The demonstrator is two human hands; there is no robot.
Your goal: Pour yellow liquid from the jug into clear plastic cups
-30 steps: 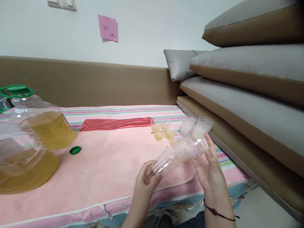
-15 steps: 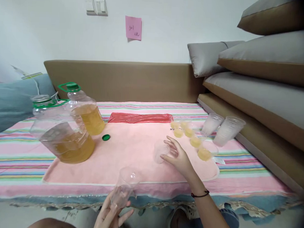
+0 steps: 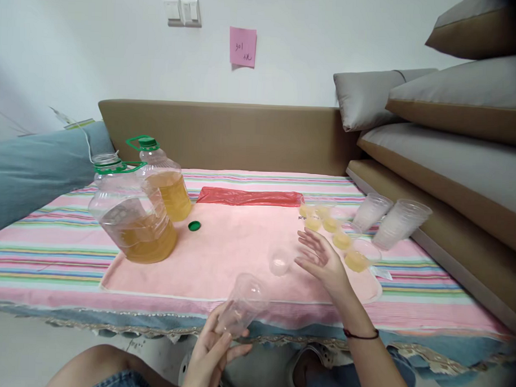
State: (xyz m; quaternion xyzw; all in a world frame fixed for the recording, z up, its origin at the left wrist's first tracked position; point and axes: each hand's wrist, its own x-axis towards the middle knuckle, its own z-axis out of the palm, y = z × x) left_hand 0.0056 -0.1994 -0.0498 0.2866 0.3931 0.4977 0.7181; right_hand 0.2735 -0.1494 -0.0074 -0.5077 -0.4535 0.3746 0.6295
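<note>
Head camera shows the fingers of the left hand (image 3: 212, 355) wrapped around a stack of clear plastic cups (image 3: 242, 305), which tilts up and to the right in front of the near edge of the pink mat (image 3: 222, 254). The right hand (image 3: 321, 259) hovers over the mat with its fingers spread and released, holding nothing; just beside them, to the left, one empty clear cup (image 3: 279, 261) stands on the mat. To the right of this hand there is a row of small cups with yellow liquid (image 3: 343, 240), and further right two more stacks of clear cups (image 3: 388, 218) lie tilted. On the left side two big jugs of yellow liquid (image 3: 141, 212) stand, with a green cap (image 3: 193, 226) near them.
</note>
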